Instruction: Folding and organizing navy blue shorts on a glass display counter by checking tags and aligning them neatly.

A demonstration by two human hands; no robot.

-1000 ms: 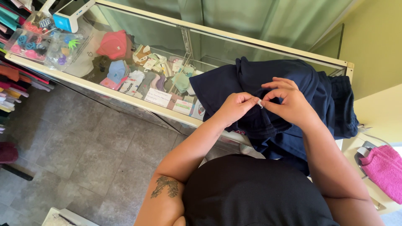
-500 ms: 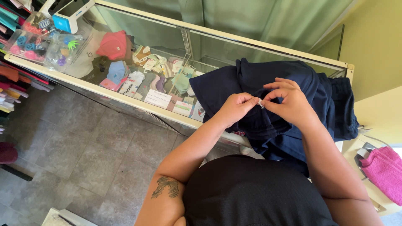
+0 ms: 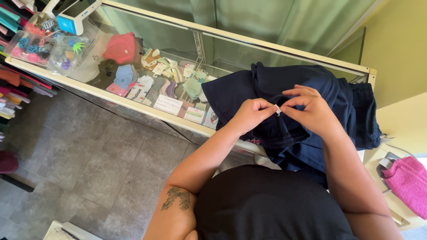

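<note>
A small white tag [image 3: 278, 109] sits pinched between the fingertips of both hands, right at the top fold of a dark navy garment [image 3: 267, 89] that lies bunched on the glass top of the bench [image 3: 133, 95], near its right end. The tag looks light and thin, probably paper or plastic, so it would bend or tear easily; it is so small that only a fingertip pinch at its edges would get hold of it. The garment looks soft and limp, likely to slump and fold wherever it is lifted.

The left hand [image 3: 249, 114] is closed nearly to a fist, thumb and forefinger nipping the tag from the left. The right hand [image 3: 311, 109] pinches it from the other side, its remaining fingers curled loosely over the cloth.

Under the glass lie socks [image 3: 192, 86] and a pink cap [image 3: 120, 46]. A pink towel [image 3: 407, 184] rests off to the right.
</note>
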